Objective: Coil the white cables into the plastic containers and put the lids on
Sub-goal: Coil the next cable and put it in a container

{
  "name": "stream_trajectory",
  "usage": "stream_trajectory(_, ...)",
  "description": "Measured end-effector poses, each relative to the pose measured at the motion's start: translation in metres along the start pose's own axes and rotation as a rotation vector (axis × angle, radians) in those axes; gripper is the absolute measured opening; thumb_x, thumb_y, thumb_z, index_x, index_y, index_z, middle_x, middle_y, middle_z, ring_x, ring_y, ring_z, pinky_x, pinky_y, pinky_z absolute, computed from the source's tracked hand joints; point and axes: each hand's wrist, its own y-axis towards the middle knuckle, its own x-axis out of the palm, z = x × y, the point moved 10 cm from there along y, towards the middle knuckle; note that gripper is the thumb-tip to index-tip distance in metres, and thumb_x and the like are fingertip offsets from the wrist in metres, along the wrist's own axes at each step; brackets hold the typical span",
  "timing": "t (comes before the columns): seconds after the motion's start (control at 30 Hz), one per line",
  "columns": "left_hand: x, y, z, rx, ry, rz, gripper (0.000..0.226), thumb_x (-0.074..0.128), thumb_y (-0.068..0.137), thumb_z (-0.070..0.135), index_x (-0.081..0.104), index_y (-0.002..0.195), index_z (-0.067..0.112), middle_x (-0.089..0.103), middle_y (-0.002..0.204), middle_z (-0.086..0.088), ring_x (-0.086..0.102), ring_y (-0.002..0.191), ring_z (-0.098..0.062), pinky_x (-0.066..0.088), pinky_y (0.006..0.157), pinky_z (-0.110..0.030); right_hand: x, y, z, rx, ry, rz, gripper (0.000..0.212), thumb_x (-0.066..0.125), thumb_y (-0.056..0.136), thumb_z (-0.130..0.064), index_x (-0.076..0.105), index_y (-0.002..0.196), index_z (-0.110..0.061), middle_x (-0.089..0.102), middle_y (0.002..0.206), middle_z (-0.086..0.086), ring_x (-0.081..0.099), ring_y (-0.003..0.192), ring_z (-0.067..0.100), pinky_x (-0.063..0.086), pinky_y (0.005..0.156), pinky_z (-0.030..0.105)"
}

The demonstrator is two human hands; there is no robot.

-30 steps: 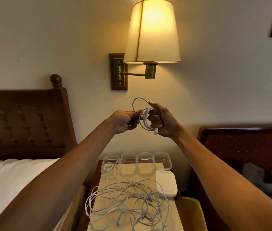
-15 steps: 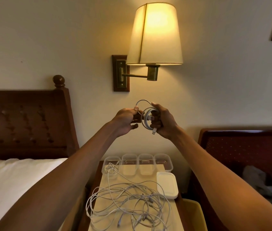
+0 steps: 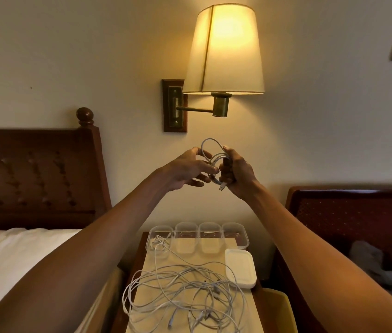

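Both hands are up beneath the lamp (image 3: 224, 49); the right hand (image 3: 237, 173) has its fingers curled tight round a coiled white cable (image 3: 214, 158), plug end poking out below the fist; the left hand (image 3: 186, 171) has loosely spread fingers, tips touching the coil's loops; down on the nightstand (image 3: 214, 258), a tangle of cables (image 3: 185, 292) sprawls in front of four clear containers (image 3: 210, 236), with white lids (image 3: 240, 269) stacked just to its right.
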Motion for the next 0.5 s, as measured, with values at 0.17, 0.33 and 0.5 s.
stream_trajectory(0.17, 0.001, -0.002, 0.004, -0.003, -0.062, -0.043, 0.06, 0.072, 0.084, -0.002, 0.043, 0.135, 0.015, 0.069, 0.107, -0.02, 0.071, 0.091, -0.029, 0.058, 0.077, -0.037, 0.001, -0.002, 0.001, -0.015, -0.027, 0.003, 0.045, 0.046, 0.1, -0.037, 0.039, 0.061, -0.016, 0.032, 0.049, -0.004, 0.028, 0.044, 0.009, 0.027, 0.046, 0.024)
stream_trajectory(0.33, -0.002, -0.01, -0.009, -0.161, 0.19, -0.1, 0.069, 0.068, 0.088, 0.0, 0.037, 0.148, 0.014, 0.072, 0.103, -0.017, 0.072, 0.087, -0.022, 0.057, 0.073, -0.032, -0.016, 0.001, -0.004, -0.045, -0.114, 0.179, 0.04, 0.048, 0.1, -0.037, 0.045, 0.067, -0.015, 0.039, 0.052, -0.003, 0.032, 0.046, 0.011, 0.031, 0.045, 0.025)
stream_trajectory(0.5, -0.017, -0.025, 0.008, -0.078, 0.647, -0.234, 0.027, 0.057, 0.095, 0.002, 0.072, 0.115, 0.014, 0.071, 0.103, -0.006, 0.062, 0.085, -0.018, 0.048, 0.075, -0.033, -0.035, 0.007, -0.003, -0.034, -0.203, 0.251, 0.04, 0.047, 0.099, -0.035, 0.043, 0.065, -0.015, 0.037, 0.054, 0.0, 0.029, 0.048, 0.014, 0.029, 0.044, 0.026)
